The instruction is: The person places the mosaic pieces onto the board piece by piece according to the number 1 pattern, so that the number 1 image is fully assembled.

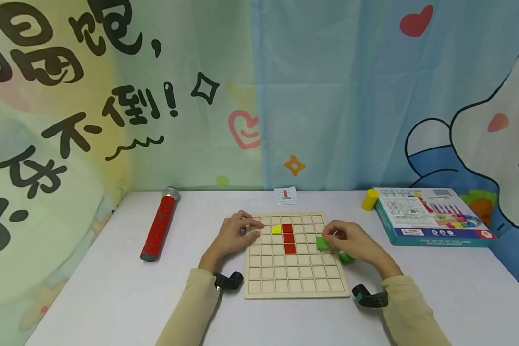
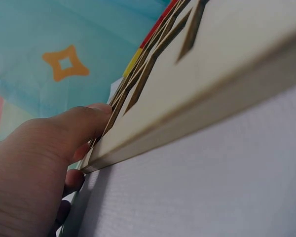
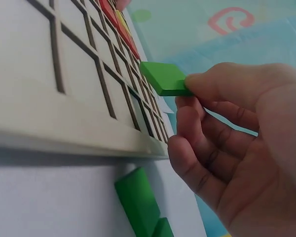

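A square wooden grid board point(image 1: 273, 287) lies on the table. Three red tiles point(image 1: 289, 238) stand in a column in its cells, with a yellow tile point(image 1: 277, 229) left of the top one. My left hand point(image 1: 234, 234) grips the board's left edge, thumb on the top face and other fingers at the side. My right hand point(image 1: 350, 240) pinches a flat green tile point(image 3: 163, 79) between thumb and fingertips, over the right part of the board. Green blocks point(image 3: 139, 200) lie on the table by the board's right edge, partly under the right hand in the head view.
Behind the board lies a small pattern card point(image 1: 285, 195). A red tube with a silvery cap point(image 1: 159, 228) lies at the left. A yellow cylinder point(image 1: 369, 200) stands beside a flat toy box point(image 1: 432, 216) at the right. A printed curtain point(image 1: 311, 96) hangs behind the table.
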`<control>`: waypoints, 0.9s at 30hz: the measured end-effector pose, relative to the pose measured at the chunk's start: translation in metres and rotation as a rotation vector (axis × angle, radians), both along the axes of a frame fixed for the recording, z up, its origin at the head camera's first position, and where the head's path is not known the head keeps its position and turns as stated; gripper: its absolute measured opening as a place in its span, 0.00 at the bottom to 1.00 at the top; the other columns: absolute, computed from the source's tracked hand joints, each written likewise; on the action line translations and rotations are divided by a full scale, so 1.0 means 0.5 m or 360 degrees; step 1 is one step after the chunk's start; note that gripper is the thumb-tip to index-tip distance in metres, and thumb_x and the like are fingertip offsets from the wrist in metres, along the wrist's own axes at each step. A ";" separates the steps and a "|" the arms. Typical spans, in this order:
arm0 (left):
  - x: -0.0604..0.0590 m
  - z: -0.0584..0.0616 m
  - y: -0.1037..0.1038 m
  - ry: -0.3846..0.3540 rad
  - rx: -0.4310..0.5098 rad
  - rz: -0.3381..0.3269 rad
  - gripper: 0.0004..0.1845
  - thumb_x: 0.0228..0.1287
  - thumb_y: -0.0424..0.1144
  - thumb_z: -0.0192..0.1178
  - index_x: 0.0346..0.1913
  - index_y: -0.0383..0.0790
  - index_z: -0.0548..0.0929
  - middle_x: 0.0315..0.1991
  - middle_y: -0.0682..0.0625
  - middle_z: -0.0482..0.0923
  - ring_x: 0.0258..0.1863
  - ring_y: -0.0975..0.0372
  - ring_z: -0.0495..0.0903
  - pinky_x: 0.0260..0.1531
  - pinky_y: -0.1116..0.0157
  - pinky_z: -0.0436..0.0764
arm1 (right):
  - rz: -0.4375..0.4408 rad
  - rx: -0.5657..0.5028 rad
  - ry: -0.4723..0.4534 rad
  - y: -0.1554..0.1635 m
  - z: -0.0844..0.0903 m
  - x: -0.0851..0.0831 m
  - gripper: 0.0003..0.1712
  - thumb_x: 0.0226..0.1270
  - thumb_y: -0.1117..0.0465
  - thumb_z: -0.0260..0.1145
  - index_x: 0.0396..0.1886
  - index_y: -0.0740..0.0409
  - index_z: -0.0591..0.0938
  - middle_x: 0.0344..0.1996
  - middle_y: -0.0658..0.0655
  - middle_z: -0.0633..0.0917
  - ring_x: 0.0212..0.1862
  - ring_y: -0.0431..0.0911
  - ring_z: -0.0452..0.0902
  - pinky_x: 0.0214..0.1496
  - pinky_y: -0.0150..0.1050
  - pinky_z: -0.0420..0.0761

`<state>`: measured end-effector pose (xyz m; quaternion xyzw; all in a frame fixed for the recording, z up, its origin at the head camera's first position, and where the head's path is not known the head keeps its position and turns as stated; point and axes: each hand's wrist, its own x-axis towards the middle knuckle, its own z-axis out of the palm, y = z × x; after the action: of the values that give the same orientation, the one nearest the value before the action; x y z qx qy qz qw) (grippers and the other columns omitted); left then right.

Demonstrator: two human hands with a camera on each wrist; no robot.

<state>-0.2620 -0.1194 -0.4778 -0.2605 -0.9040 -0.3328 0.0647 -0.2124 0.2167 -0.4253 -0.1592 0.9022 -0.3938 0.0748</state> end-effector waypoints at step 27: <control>0.001 -0.004 0.000 0.0012 0.0023 -0.0003 0.10 0.61 0.48 0.63 0.45 0.58 0.86 0.44 0.54 0.75 0.42 0.61 0.73 0.43 0.62 0.61 | 0.0074 -0.0115 -0.0015 -0.044 -0.029 0.002 0.07 0.65 0.53 0.63 0.36 0.51 0.79 0.33 0.51 0.80 0.36 0.43 0.73 0.40 0.32 0.74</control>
<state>-0.2616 -0.1194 -0.4798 -0.2623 -0.9011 -0.3383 0.0696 -0.2117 0.1947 -0.4401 -0.1807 0.8831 -0.4250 0.0823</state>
